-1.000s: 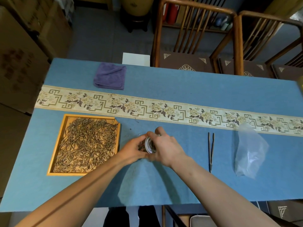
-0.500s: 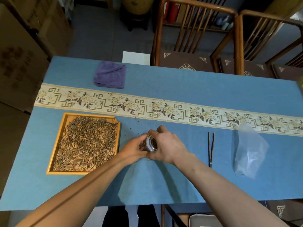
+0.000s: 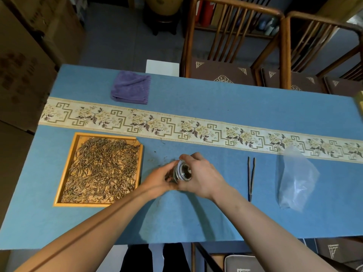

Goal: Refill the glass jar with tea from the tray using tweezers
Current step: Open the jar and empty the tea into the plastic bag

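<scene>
Head view: both hands, left hand (image 3: 157,179) and right hand (image 3: 202,179), are clasping the jar (image 3: 181,171); tweezers (image 3: 251,177) are lying untouched, tray (image 3: 59,193) seemingly full, so refilling is barely starting.

tray (image 3: 59,193) left of jar (image 3: 183,171); tweezers (image 3: 251,177) right of it; bag (image 3: 296,179) beyond; towel (image 3: 130,87) behind the tray

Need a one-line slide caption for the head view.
Both hands, left and right, hold the glass jar between tea tray and idle tweezers on the blue table.
</scene>
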